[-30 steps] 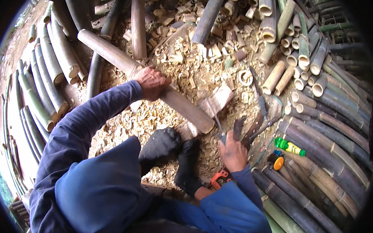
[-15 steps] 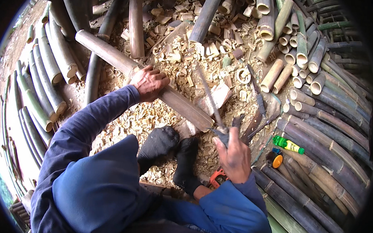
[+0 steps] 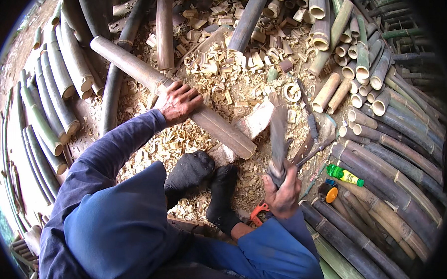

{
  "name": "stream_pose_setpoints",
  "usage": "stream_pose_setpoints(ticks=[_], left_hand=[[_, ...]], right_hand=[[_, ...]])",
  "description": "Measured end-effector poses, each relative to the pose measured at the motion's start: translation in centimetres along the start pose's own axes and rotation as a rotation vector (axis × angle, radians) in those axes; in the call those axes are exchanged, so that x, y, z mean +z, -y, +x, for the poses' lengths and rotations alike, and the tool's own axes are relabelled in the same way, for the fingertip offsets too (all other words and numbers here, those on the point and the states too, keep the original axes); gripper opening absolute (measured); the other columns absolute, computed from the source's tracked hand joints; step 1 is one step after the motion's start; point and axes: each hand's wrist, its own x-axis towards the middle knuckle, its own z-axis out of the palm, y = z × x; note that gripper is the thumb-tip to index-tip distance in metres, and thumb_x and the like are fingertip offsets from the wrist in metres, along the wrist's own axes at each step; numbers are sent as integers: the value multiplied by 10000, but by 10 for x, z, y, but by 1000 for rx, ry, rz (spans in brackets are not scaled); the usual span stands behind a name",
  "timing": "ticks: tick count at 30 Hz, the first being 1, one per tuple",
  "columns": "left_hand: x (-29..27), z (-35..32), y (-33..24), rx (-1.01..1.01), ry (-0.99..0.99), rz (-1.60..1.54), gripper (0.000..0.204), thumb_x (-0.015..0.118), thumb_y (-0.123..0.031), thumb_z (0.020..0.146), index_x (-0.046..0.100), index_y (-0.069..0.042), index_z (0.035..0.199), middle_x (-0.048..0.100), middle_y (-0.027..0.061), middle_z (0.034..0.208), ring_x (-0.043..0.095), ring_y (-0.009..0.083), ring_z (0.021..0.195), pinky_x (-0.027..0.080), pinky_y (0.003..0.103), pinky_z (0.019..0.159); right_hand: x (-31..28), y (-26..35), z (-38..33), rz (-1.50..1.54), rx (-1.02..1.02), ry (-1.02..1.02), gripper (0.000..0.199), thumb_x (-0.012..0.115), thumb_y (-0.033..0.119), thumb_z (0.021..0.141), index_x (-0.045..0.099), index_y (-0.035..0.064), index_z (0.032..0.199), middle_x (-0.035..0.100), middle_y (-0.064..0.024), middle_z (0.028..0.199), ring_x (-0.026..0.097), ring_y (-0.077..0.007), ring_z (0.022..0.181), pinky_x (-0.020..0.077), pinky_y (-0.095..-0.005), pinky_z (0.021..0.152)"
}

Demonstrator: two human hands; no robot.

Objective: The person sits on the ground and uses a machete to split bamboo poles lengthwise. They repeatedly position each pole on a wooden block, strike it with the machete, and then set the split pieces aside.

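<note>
My left hand (image 3: 178, 103) is wrapped over the middle of a brown bamboo pole (image 3: 226, 130) that slants from far left to near right. The pole's near end lies beside a pale wooden block (image 3: 256, 120). In my right hand (image 3: 283, 196) is a machete (image 3: 279, 142), gripped by its dark handle. Its blade points away from me, smeared by motion, just right of the pole's near end and apart from it. Below the pole are my two feet in dark footwear (image 3: 191, 169).
Wood shavings (image 3: 216, 69) cover the ground. Bamboo poles (image 3: 55, 102) line the left, and more bamboo (image 3: 392, 162) is stacked at right. A green bottle (image 3: 345, 175) lies on that stack near an orange cap (image 3: 332, 194). A dark-handled tool (image 3: 312, 124) and an orange-handled tool (image 3: 258, 214) lie nearby.
The machete has swung rightward off the pole's near end, its blade turned to look broader. My right hand has shifted slightly right and nearer to me. My left hand stays on the pole.
</note>
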Motion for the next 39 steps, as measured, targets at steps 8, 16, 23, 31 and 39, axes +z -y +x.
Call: stream_pose_setpoints(ticks=[8, 16, 23, 31, 39], left_hand=[[15, 13, -2, 54, -69, -2, 293, 726, -247, 812, 629, -143, 1068, 632, 35, 987, 640, 242, 966, 472, 433, 901], [12, 6, -8, 34, -22, 41, 396, 738, -262, 805, 610, -138, 1158, 620, 70, 1095, 621, 265, 1051, 451, 474, 985], [-21, 33, 4, -10, 414, -49, 642, 853, -252, 621, 559, -111, 1173, 618, 89, 1098, 619, 287, 1098, 427, 489, 958], [9, 23, 2, -43, 219, -140, 235, 759, -248, 775, 627, -154, 945, 657, 70, 928, 683, 268, 943, 467, 466, 860], [2, 13, -4, -8, 15, -35, 307, 761, -219, 729, 602, -121, 973, 616, 64, 912, 634, 267, 891, 447, 441, 858]], right_hand=[[-8, -9, -1, -267, 399, 444, 320, 644, 268, 1010, 483, 19, 1130, 714, -258, 873, 720, -441, 739, 575, -511, 655], [31, -71, -32, -508, 371, 465, 372, 650, 302, 1013, 509, 8, 1193, 711, -270, 863, 713, -463, 804, 549, -547, 666], [-11, 8, 12, -74, 209, 185, 313, 707, 204, 980, 558, 5, 1171, 701, -270, 895, 708, -467, 801, 554, -520, 649], [26, -71, -32, -512, 365, 454, 383, 696, 260, 971, 512, 20, 1206, 710, -281, 852, 710, -489, 784, 576, -533, 672], [6, -12, -4, -19, -47, 18, 349, 726, 228, 963, 543, 23, 1177, 714, -268, 856, 716, -475, 785, 570, -494, 642]])
